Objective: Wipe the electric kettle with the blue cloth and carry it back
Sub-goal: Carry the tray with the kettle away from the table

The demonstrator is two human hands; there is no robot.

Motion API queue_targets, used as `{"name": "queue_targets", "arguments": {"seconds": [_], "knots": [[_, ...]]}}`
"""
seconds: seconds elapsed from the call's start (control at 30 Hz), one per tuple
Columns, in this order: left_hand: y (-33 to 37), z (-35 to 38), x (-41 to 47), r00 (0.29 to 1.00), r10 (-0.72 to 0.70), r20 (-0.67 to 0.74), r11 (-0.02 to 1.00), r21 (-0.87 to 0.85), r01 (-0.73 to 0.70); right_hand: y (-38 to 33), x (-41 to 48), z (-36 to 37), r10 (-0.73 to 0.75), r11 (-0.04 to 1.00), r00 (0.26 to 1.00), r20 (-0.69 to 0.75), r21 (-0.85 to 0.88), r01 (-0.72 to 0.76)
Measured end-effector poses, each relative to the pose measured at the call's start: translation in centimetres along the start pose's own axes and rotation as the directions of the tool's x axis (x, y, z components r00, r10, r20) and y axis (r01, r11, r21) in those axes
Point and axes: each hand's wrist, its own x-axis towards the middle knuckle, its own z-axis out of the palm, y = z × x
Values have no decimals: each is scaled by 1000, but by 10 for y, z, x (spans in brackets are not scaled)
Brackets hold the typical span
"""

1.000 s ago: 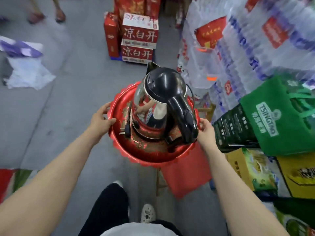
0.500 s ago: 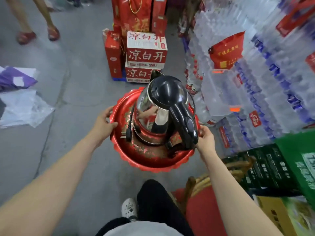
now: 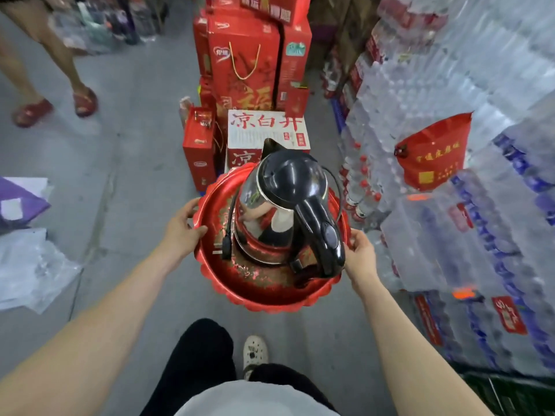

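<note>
Soft even light, blurred edges, fisheye warp

Electric kettle (image 3: 279, 211): shiny steel body, black lid shut, black handle on the near-right side, spout pointing away; stands upright in a round red tray (image 3: 264, 298); black cord with plug (image 3: 225, 244) lies beside its base on the left.

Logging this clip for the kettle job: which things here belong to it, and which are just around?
Job: electric kettle, red tray carrying it, left hand, right hand.
Around: red gift boxes, bottled water packs, red bag.
</note>
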Motion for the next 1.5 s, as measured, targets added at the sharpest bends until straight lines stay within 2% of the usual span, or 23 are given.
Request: {"name": "queue_targets", "arguments": {"seconds": [0.5, 0.63, 0.8, 0.93, 1.03, 1.2, 1.5], "knots": [[59, -4, 388, 978, 45, 206, 979, 185, -84, -130, 262, 150, 204, 979, 973, -111, 25, -202], [57, 15, 470, 968, 8, 251, 981, 188, -57, -140, 328, 178, 268, 963, 958, -98, 18, -268], [46, 49, 564, 958, -6, 286, 946, 312, -87, -139, 425, 208, 337, 941, 939, -63, 11, -337], [8, 76, 640, 960, -87, 265, 929, 371, -18, -124, 493, 235, 364, 930, 931, -35, -31, -365], [-24, 91, 690, 956, -123, 266, 920, 392, 9, -119, 532, 254, 404, 913, 915, -20, -62, -404], [-42, 112, 750, 961, -110, 252, 868, 496, -31, -105, 576, 288, 442, 897, 897, 17, -45, -441], [-60, 124, 777, 970, -100, 222, 825, 563, -44, -99, 592, 316, 499, 863, 867, 6, -99, -496]]}}
